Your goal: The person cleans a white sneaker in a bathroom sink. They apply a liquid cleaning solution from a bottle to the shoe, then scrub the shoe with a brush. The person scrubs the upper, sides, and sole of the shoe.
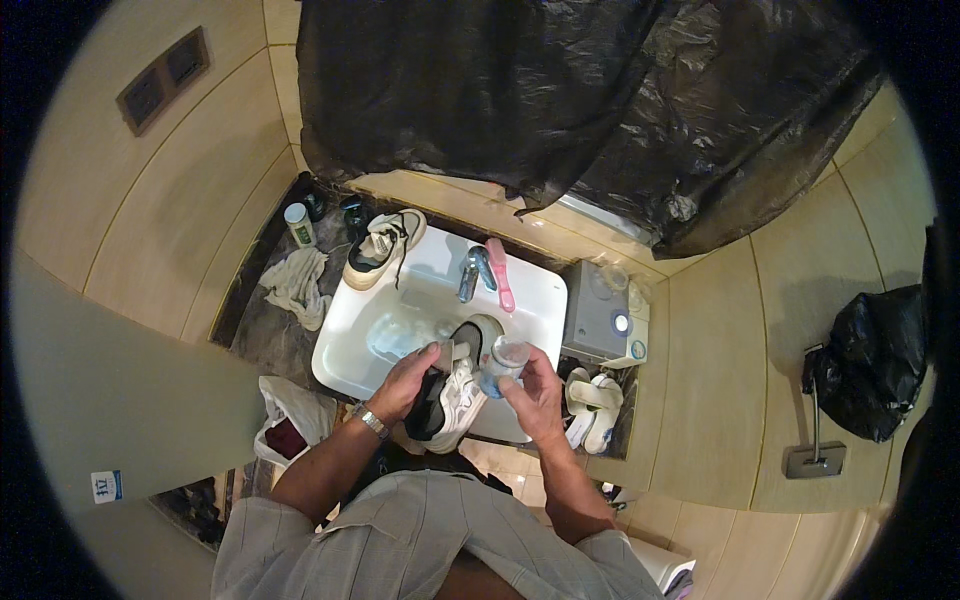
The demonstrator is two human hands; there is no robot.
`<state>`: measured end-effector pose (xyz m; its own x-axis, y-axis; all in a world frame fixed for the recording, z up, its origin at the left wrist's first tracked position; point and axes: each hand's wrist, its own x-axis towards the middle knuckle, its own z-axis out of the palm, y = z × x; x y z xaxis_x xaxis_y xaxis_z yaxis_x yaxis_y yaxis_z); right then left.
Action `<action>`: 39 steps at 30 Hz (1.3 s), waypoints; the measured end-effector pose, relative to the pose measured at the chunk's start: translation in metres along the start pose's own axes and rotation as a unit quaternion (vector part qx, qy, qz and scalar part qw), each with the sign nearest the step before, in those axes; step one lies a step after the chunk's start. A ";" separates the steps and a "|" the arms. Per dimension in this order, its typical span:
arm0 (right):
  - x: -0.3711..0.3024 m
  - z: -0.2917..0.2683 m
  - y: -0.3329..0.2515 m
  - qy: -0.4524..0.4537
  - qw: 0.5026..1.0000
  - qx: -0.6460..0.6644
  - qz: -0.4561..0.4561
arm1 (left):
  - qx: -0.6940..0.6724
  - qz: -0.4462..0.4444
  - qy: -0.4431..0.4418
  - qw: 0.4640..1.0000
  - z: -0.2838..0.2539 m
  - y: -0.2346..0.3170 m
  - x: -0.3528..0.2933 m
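Observation:
Over the near edge of a white sink (335, 345), a white and black sneaker (455, 405) is held tilted. My left hand (405, 385) is closed on its upper, with the thumb near the tongue and the laces hanging loose. In my right hand (538, 395) is a small clear container (507, 362) with a bluish lower part, held beside the sneaker. What is inside it is too small to tell. A matching sneaker (385, 250) rests on the sink's far left corner. Cloudy water (395, 335) lies in the basin.
A faucet (470, 277) and a pink brush (500, 275) are at the sink's back rim. To the left are a white cloth (298, 285), a white canister (299, 225) and a plastic bag (290, 420). A grey box (597, 315) and white slippers (595, 410) stand at right.

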<state>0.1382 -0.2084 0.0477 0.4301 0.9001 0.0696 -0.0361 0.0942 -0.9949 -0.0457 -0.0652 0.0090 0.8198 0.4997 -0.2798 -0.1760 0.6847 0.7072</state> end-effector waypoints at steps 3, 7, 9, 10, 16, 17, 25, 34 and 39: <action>-0.012 0.013 0.010 0.013 0.999 0.030 0.010 | -0.051 -0.004 0.016 0.999 0.003 0.001 0.000; -0.025 0.031 0.011 0.030 0.996 0.078 0.028 | 0.016 0.057 0.035 0.998 -0.002 -0.002 0.006; -0.032 0.037 0.018 0.035 0.996 0.081 0.032 | 0.011 0.072 0.055 0.996 -0.001 -0.003 0.009; -0.035 0.039 0.020 0.038 0.995 0.082 0.034 | -0.014 0.076 0.067 0.995 -0.002 -0.006 0.012; -0.045 0.045 0.011 0.022 0.997 0.071 0.036 | -0.039 0.119 0.146 0.981 -0.012 -0.008 0.025; -0.045 0.044 0.011 0.019 0.997 0.065 0.034 | -0.048 0.123 0.140 0.981 -0.014 -0.007 0.026; -0.026 0.040 0.003 -0.001 0.996 0.089 0.031 | -0.012 0.121 0.138 0.983 -0.001 0.007 0.016; 0.006 0.032 0.000 0.028 0.994 0.101 0.026 | 0.074 0.079 0.076 0.991 0.001 0.010 0.004; 0.010 0.033 0.002 0.019 0.992 0.113 0.044 | 0.042 0.117 0.096 0.988 -0.001 0.000 0.013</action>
<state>0.1127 -0.1849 0.0493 0.4499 0.8927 -0.0247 -0.2754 0.1124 -0.9547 -0.0360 -0.0585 0.0043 0.6413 0.7367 -0.2144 -0.2967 0.4959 0.8161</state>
